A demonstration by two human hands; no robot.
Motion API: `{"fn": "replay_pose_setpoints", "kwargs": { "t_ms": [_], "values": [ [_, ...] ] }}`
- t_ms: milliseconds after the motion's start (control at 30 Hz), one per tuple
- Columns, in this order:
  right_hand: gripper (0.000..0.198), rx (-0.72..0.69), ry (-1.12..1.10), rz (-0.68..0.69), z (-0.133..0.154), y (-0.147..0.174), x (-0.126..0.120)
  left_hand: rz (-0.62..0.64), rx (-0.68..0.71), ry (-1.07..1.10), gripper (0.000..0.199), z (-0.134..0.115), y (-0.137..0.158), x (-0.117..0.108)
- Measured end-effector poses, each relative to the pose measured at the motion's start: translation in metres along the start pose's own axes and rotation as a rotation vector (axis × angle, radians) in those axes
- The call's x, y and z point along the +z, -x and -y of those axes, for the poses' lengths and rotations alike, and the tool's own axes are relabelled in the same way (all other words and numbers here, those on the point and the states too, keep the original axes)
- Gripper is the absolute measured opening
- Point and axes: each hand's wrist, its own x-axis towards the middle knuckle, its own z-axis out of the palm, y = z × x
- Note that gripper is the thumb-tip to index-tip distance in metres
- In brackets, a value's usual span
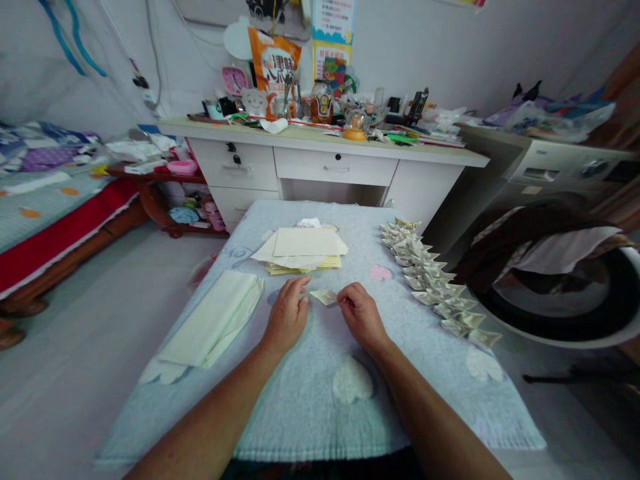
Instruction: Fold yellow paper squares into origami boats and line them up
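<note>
Forearms point(220, 403) nearest. Right hand point(363, 313) pinches folded paper piece point(324, 297) at its 10 o'clock; left hand point(290, 312) spread, just beside; paper stack point(305, 243) at 12 o'clock.

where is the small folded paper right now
Near the middle of the head view, the small folded paper is between the left hand and the right hand, which pinches its right end, in front of the paper stack.

Soft, cool light was cast over the table point(320, 360), left hand point(287, 313) and right hand point(361, 313); deep shadow was seen below the washing machine point(565, 183), and edges were stretched by wide-angle distortion.
</note>
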Motion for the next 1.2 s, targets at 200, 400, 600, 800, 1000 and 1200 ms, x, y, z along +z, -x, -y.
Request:
{"fn": "replay_pose_setpoints", "kwargs": {
  "t_ms": [200, 400, 600, 800, 1000, 1200],
  "values": [
    [0.015, -0.039, 0.111, -0.119, 0.034, -0.011, -0.055, 0.086, 0.002, -0.021, 0.044, 0.001, 0.002, 0.004],
    [0.010, 0.000, 0.353, -0.315, 0.043, -0.025, -0.123, 0.121, 0.011, -0.041, 0.041, 0.001, 0.002, 0.003],
    [0.016, 0.105, 0.632, -0.383, -0.017, -0.073, -0.170, 0.142, 0.007, -0.044, 0.041, 0.001, 0.003, 0.003],
    [0.027, 0.338, 0.729, -0.319, -0.077, -0.119, -0.184, 0.118, 0.021, -0.038, 0.044, 0.002, 0.004, 0.004],
    [0.030, 0.406, 0.778, -0.259, -0.106, -0.135, -0.176, 0.115, 0.032, -0.037, 0.043, 0.001, 0.004, 0.004],
    [0.032, 0.383, 0.796, -0.210, -0.114, -0.141, -0.169, 0.128, 0.013, -0.045, 0.043, 0.002, 0.004, 0.004]
  ]
}}
